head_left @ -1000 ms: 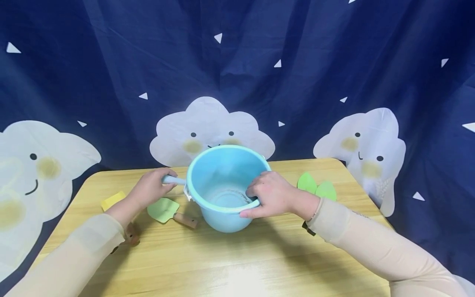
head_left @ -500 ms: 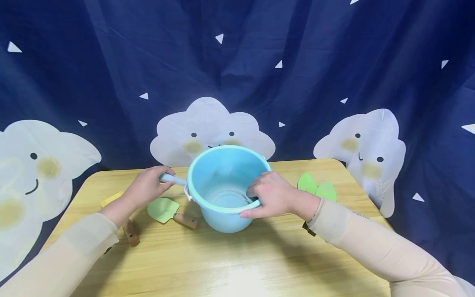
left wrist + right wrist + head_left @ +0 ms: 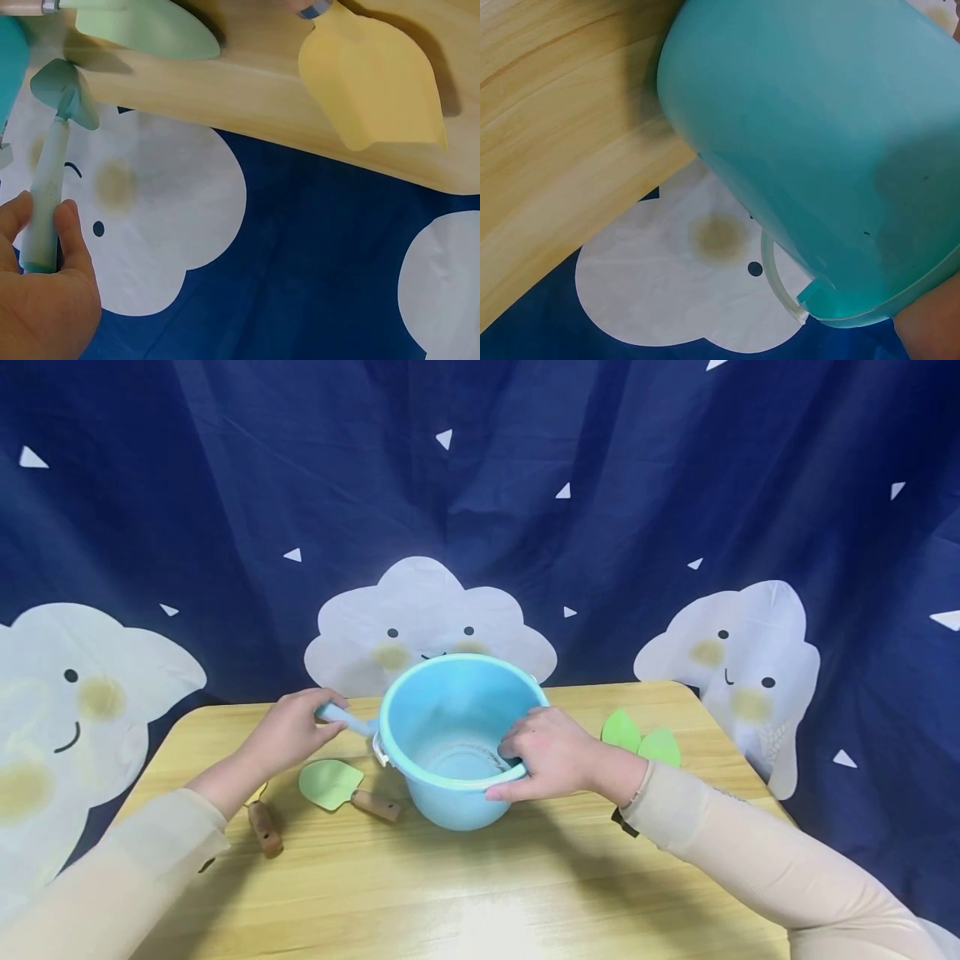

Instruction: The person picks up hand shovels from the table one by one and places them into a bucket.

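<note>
A light blue bucket (image 3: 450, 810) stands on the table, tipped slightly toward me. My right hand (image 3: 555, 752) grips its near right rim, fingers inside and thumb outside. To the bucket's left, my left hand (image 3: 296, 727) pinches the handle of a small blue toy shovel (image 3: 347, 720) between thumb and fingers. In the left wrist view the shovel (image 3: 49, 169) shows its flared blade close to the bucket's side; whether they touch I cannot tell. The right wrist view is filled by the bucket's outer wall (image 3: 802, 127), with its white carrying handle (image 3: 776, 281) hanging at the rim.
On the wooden table (image 3: 420, 893), a green trowel (image 3: 330, 785) with a wooden handle lies left of the bucket. A yellow trowel (image 3: 371, 82) lies partly under my left forearm. Two green leaf shapes (image 3: 621, 728) lie at the right. A blue cloud-print curtain (image 3: 480, 510) hangs behind.
My left hand has drawn slightly left and back, and the shovel's handle now slants more steeply. More of the yellow trowel's wooden handle shows. My right hand and the bucket hold still.
</note>
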The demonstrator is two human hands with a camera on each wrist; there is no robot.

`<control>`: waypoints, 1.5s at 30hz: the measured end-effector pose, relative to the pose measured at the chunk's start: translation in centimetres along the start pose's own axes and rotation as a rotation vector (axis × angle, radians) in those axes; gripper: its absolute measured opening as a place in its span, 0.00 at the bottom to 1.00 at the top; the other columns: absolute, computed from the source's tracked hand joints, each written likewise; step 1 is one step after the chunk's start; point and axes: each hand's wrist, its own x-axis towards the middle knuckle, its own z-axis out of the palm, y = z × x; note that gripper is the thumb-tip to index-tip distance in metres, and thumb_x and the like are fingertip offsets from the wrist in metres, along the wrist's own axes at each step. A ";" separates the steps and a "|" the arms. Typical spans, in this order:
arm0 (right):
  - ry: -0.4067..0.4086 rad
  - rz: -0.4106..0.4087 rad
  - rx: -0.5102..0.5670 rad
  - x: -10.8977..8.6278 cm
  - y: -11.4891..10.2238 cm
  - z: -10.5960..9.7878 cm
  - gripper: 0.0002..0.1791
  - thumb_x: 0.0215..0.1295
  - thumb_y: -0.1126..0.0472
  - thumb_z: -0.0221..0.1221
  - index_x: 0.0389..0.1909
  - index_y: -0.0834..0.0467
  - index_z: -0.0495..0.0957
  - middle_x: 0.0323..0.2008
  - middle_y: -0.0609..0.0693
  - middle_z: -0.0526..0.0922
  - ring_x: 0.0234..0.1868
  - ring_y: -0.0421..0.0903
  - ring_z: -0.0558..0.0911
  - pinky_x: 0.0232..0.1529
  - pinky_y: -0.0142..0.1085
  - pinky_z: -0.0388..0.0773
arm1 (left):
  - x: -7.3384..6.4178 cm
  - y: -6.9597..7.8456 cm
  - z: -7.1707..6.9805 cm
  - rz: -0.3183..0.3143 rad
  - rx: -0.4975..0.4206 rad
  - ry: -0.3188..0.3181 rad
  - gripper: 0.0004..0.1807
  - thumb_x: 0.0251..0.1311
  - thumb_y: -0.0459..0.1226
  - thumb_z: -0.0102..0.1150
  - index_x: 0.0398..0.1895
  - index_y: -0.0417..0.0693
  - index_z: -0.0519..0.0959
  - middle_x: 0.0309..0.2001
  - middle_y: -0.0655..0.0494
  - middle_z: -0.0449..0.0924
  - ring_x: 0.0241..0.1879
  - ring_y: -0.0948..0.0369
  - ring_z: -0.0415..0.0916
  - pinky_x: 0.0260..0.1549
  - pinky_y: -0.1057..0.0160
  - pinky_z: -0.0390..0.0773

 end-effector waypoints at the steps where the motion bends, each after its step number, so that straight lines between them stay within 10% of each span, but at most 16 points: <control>1: 0.002 -0.001 0.002 0.0 0.0 0.0 0.36 0.62 0.20 0.43 0.13 0.46 0.55 0.14 0.38 0.52 0.17 0.37 0.55 0.25 0.34 0.57 | 0.0 0.1 -0.1 0.002 0.001 0.002 0.11 0.55 0.29 0.71 0.41 0.41 0.82 0.38 0.48 0.84 0.33 0.56 0.78 0.35 0.52 0.78; 45: 0.005 -0.001 -0.010 -0.2 0.1 0.2 0.36 0.61 0.20 0.44 0.13 0.45 0.56 0.15 0.38 0.52 0.17 0.37 0.54 0.25 0.35 0.56 | 1.8 2.2 -3.7 0.021 0.044 -0.108 0.12 0.56 0.33 0.71 0.43 0.44 0.80 0.35 0.51 0.84 0.31 0.58 0.78 0.34 0.54 0.78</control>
